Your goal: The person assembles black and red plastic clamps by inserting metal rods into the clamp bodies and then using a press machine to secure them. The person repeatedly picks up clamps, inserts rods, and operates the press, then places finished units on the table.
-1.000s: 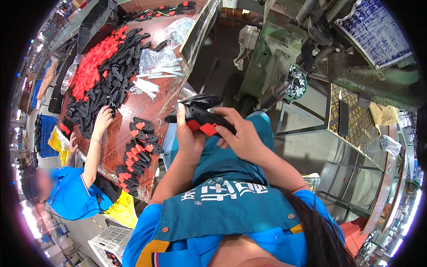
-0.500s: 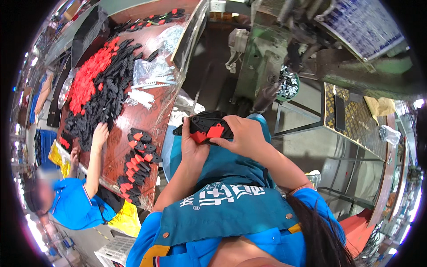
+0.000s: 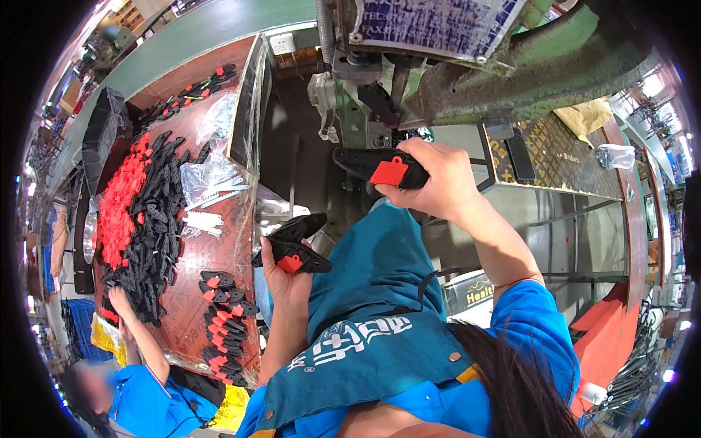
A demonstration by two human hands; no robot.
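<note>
My right hand (image 3: 451, 182) grips a long black plastic part (image 3: 355, 162) with a red square piece (image 3: 389, 172) on it, held out just below the head of a green press. Lower and to the left, my left hand (image 3: 287, 286) is closed around black plastic parts (image 3: 298, 233), at least two by their outlines, with a red piece (image 3: 290, 263) showing near my fingers. The two hands are well apart, above my lap. My left fingers are partly hidden by the parts.
A red-brown table (image 3: 191, 274) at left bears heaps of red pieces (image 3: 120, 208) and black parts (image 3: 157, 219), plus a stack of black-and-red parts (image 3: 226, 325). A co-worker's hand (image 3: 120, 303) reaches into the heap. The press (image 3: 511, 102) stands ahead; a phone (image 3: 519, 157) lies at right.
My hands were together on the black parts and have separated. The right one carried a part up and right toward the press; the left moved lower. My view has shifted to the right.
</note>
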